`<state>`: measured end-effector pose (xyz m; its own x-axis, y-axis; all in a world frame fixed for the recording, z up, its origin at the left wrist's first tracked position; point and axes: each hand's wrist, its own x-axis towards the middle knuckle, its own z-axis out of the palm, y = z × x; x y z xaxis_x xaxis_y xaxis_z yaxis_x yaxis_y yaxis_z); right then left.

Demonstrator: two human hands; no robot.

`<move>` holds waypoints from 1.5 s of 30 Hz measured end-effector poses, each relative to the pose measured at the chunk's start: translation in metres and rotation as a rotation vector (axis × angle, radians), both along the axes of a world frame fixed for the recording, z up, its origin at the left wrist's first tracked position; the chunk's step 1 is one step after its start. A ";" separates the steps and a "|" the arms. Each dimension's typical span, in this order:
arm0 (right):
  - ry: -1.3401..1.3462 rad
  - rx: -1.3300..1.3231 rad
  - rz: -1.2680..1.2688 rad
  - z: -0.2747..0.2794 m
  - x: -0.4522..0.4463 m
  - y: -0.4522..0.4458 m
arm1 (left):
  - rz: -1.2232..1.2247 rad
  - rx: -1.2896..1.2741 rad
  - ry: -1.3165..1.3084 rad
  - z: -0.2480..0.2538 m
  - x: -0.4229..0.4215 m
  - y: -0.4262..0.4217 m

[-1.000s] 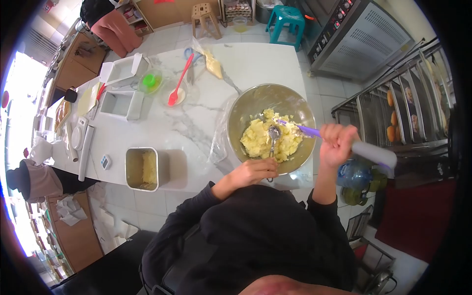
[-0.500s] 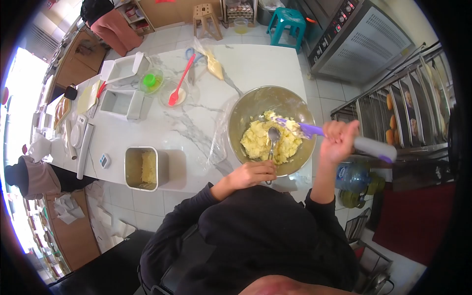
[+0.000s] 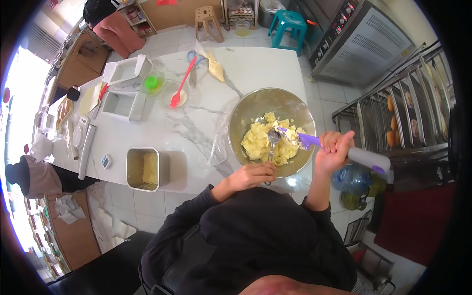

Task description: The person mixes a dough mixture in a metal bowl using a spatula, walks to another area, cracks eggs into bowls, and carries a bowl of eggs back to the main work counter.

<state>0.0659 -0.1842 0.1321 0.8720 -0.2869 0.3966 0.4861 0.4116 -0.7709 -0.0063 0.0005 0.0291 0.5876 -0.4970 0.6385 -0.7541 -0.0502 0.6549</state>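
Note:
A large metal bowl (image 3: 246, 105) holds a lumpy yellow mixture (image 3: 258, 140). My left hand (image 3: 254, 175) is closed around the handle of a metal spoon (image 3: 273, 136) at the bowl's near rim, and the spoon's head lies over the mixture. My right hand (image 3: 334, 151) grips a spatula with a purple blade (image 3: 309, 141) and a grey-white handle, beyond the bowl's right rim. Pale mixture clings to the blade, whose tip is beside the spoon's head. Clear plastic lies partly along the bowl's left side.
A metal loaf tin (image 3: 164, 169) with yellow contents stands left on the marble table (image 3: 196, 132). Behind are lined tins (image 3: 123, 105), a red spatula (image 3: 182, 83) and a piping bag (image 3: 214, 68). A tray rack (image 3: 364, 118) stands right; two other people are at left.
The spatula has moved left and slightly down, bringing its blade tip to the spoon. My right hand has shifted with it, while my left hand has stayed nearly in place.

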 end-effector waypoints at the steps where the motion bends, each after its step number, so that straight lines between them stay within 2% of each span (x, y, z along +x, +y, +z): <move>1: -0.034 0.006 0.042 0.006 -0.004 0.002 | 0.003 0.010 -0.002 0.000 -0.001 0.000; 3: -0.067 0.008 0.132 0.016 -0.009 0.008 | -0.001 0.009 -0.007 0.004 -0.002 0.000; 6: -0.075 -0.098 0.225 -0.003 0.004 0.023 | 0.013 0.024 -0.029 0.009 -0.002 0.001; 7: -0.077 -0.182 0.123 -0.014 0.009 0.029 | 0.023 0.030 -0.038 0.011 -0.002 0.003; 10: 0.022 -0.134 0.038 -0.029 0.028 0.032 | 0.048 -0.159 0.020 0.025 -0.005 0.009; 11: 0.044 -0.054 0.113 -0.027 0.030 0.026 | 0.142 -0.278 0.048 0.023 -0.008 0.012; 13: 0.101 0.003 0.086 -0.025 0.031 0.019 | 0.326 -0.517 0.107 0.021 -0.017 0.020; 15: 0.115 0.037 0.082 -0.027 0.033 0.013 | 0.603 -0.952 0.365 0.021 -0.022 0.032; 17: 0.115 0.049 0.061 -0.028 0.030 0.011 | 0.780 -1.321 0.555 0.034 -0.014 0.053; 20: 0.124 0.059 0.045 -0.028 0.026 0.011 | 0.824 -1.600 0.692 0.006 -0.010 0.093; 23: 0.122 0.077 0.052 -0.030 0.027 0.008 | 0.767 -1.721 0.809 -0.031 -0.013 0.112; 29: 0.107 0.109 0.053 -0.038 0.023 0.000 | 0.854 -1.742 0.794 -0.059 -0.017 0.130; 32: 0.119 0.136 0.046 -0.040 0.021 -0.003 | 0.966 -1.833 0.852 -0.087 -0.017 0.147; 35: 0.108 0.154 0.064 -0.046 0.021 -0.008 | 1.095 -1.732 0.953 -0.117 -0.013 0.153; 41: 0.062 0.127 0.063 -0.049 0.014 -0.005 | 1.234 -1.327 0.935 -0.092 0.012 0.153; 45: 0.030 0.107 0.090 -0.051 0.011 -0.009 | 1.356 -1.033 0.889 -0.093 0.024 0.160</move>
<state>0.0765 -0.1932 0.0812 0.9070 -0.2467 0.3414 0.4212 0.5330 -0.7338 0.0173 0.1602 -0.0639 0.4730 0.8231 -0.3143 -0.0322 0.3727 0.9274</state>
